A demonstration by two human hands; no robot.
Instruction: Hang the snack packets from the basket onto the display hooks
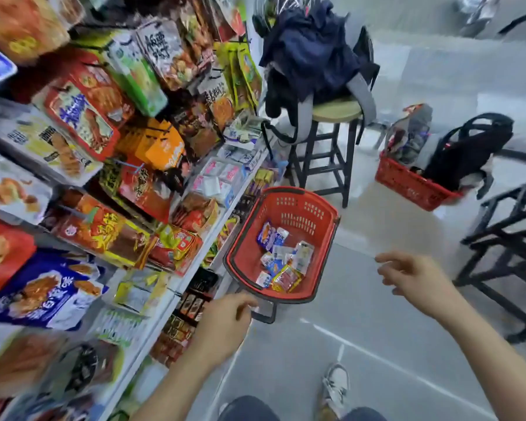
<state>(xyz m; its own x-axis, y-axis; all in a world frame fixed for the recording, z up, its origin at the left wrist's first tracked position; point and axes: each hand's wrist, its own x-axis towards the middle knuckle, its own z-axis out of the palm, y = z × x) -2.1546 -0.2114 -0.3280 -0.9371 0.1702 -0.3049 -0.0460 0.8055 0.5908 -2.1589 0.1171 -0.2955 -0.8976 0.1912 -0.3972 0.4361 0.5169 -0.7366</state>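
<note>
A red basket [298, 212] with a dark rim hangs beside the shelf edge. Several small snack packets [283, 256] in blue, white and yellow lie in it. My left hand [225, 320] has its fingers curled at the basket's dark handle [266, 314] and appears to grip it. To the right of the basket, my right hand [413, 278] hovers with loose fingers and holds nothing. The display hooks on the left are crowded with hanging snack bags [85, 117], and the hooks themselves are mostly hidden behind them.
A white shelf [176, 296] with small boxed goods runs below the hooks. A stool [334, 113] behind the basket carries a dark jacket and a backpack. A second red basket [407, 182] with a black bag stands on the floor. Black frames [513, 232] stand at the right.
</note>
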